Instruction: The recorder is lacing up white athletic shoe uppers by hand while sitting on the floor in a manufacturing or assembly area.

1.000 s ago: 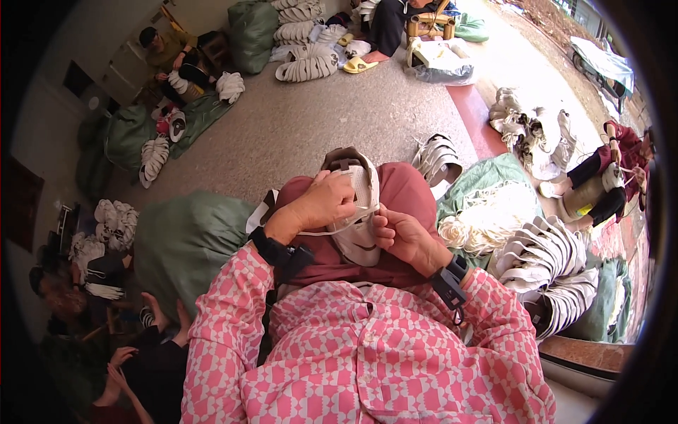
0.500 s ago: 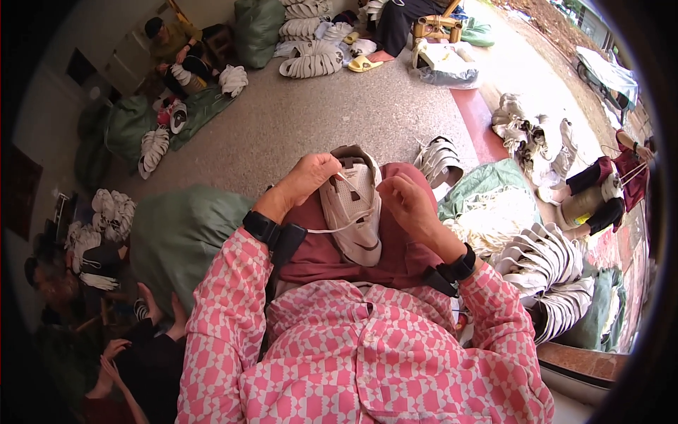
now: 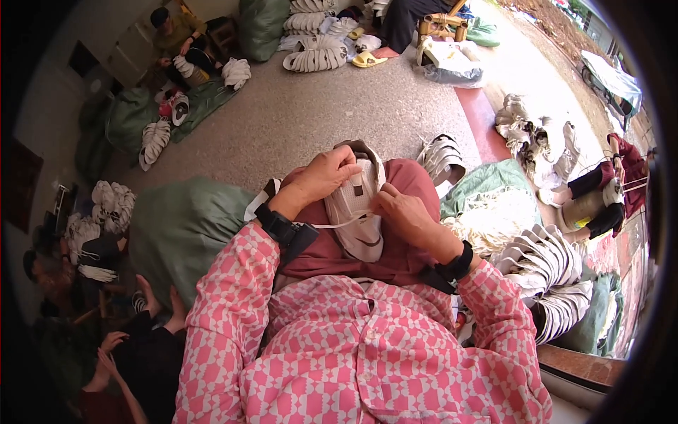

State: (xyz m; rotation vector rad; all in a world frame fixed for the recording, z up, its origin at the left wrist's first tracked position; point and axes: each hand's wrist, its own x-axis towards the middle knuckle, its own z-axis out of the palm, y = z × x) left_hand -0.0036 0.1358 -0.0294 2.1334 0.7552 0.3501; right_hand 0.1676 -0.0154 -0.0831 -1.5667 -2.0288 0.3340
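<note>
From the lower edge, forearms in pink patterned sleeves (image 3: 229, 304) angle inward to a pale shoe upper (image 3: 361, 237) at centre, on maroon trousers (image 3: 307, 263). The right hand (image 3: 406, 212) bends its fingers narrowly at the shoe's right edge; the left hand (image 3: 326, 173) curls over its upper left (whether either pinches the white lace (image 3: 326, 226), I cannot tell). A green sack (image 3: 187, 230) borders the left; beyond, speckled floor (image 3: 261, 116) stretches toward stacked uppers (image 3: 316, 55) at upper centre.

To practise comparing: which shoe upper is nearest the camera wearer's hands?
The upper on the wearer's lap, by left hand and right hand; stacked uppers lie farther off.
</note>
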